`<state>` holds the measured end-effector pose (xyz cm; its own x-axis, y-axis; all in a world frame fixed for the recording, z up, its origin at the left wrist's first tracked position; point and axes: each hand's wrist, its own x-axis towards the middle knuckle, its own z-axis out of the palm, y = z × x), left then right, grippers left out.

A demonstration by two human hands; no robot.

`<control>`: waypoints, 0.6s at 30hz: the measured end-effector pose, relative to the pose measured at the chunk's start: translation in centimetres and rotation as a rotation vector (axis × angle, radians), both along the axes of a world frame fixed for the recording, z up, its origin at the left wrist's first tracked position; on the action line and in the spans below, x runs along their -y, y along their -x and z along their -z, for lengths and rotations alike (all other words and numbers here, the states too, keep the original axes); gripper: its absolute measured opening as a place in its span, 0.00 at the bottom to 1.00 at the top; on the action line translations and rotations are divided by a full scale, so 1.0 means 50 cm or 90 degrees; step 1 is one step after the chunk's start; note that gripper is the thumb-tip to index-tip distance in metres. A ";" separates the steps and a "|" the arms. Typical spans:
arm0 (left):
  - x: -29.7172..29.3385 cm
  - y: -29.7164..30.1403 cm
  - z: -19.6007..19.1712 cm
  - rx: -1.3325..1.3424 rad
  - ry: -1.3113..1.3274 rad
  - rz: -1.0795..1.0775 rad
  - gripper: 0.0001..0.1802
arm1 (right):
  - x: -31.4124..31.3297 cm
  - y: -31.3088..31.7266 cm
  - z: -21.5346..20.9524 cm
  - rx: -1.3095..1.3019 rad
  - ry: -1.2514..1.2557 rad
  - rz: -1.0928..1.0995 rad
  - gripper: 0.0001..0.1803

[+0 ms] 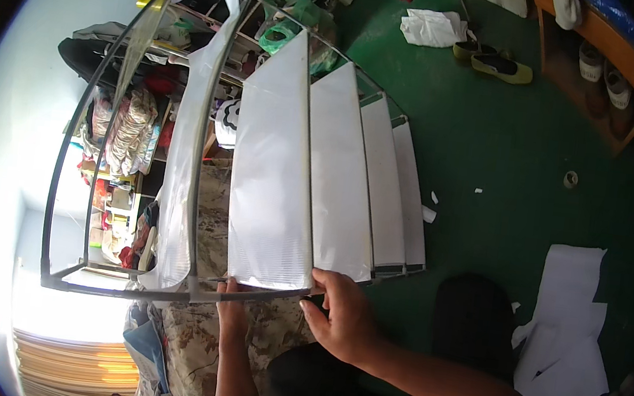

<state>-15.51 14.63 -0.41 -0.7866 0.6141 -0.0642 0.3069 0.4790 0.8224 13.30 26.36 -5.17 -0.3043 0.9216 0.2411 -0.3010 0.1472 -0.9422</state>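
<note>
At the near rail (126, 294) of the rack (48, 222), the white panel (273, 169) is being held at its right corner by the right hand (346, 319), long axis running away; the left corner is being touched by the left hand (233, 315), grip closure indiscernible.

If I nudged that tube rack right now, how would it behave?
The rack is probably light for its size, being slim tubes and thin sheeting. It may wobble, since the tubes look slender. Its wavy white sheet would likely flop, given its curling edges.
</note>
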 end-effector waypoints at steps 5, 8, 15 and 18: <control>-0.004 0.033 0.051 0.072 -0.125 0.017 0.14 | 0.026 0.025 0.030 0.022 0.000 0.032 0.26; 0.002 0.048 0.050 0.048 -0.098 0.078 0.17 | 0.023 0.038 0.033 0.037 -0.012 0.116 0.24; -0.037 -0.023 0.061 -0.109 -0.071 0.179 0.12 | -0.053 -0.009 0.055 0.090 -0.025 0.261 0.20; -0.076 -0.117 0.041 -0.215 0.039 0.270 0.22 | -0.133 -0.061 0.085 0.115 -0.037 0.280 0.19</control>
<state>-9.68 18.44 -2.47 -0.4532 0.8854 0.1035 0.7263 0.2995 0.6187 16.36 33.02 -9.43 0.0690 0.9590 0.2748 -0.0304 0.2774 -0.9603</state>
